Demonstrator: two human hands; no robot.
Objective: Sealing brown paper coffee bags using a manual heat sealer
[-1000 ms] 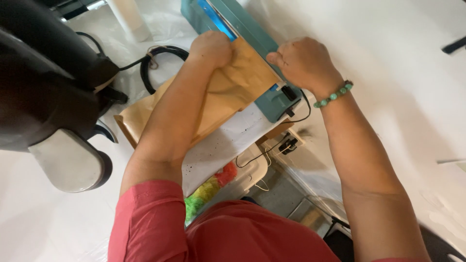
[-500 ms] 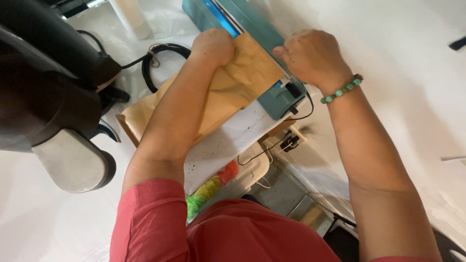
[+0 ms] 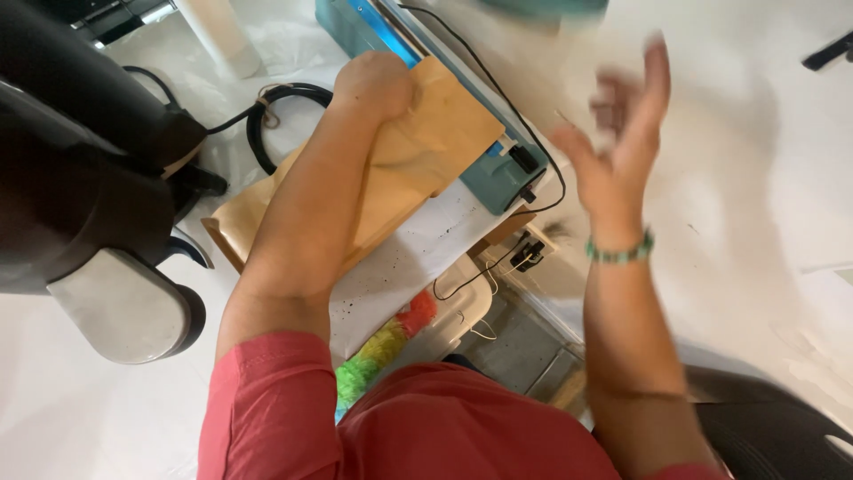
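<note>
My left hand (image 3: pixel 373 84) is closed in a fist on the top edge of a brown paper bag (image 3: pixel 418 160) that lies flat on the table, its end against a teal heat sealer (image 3: pixel 498 173). My right hand (image 3: pixel 622 133) is raised in the air to the right of the sealer, motion-blurred, fingers spread and holding nothing. A green bead bracelet (image 3: pixel 619 252) sits on the right wrist.
A large black and grey machine (image 3: pixel 89 204) stands at the left. A coiled black cable (image 3: pixel 284 111) lies behind the bag. A white cylinder (image 3: pixel 218 36) stands at the back. A colourful duster (image 3: pixel 382 351) and a plug socket (image 3: pixel 529 253) sit below the table edge.
My right hand has lifted off the sealer's end and swung up and to the right, opening. My left hand stays on the bag.
</note>
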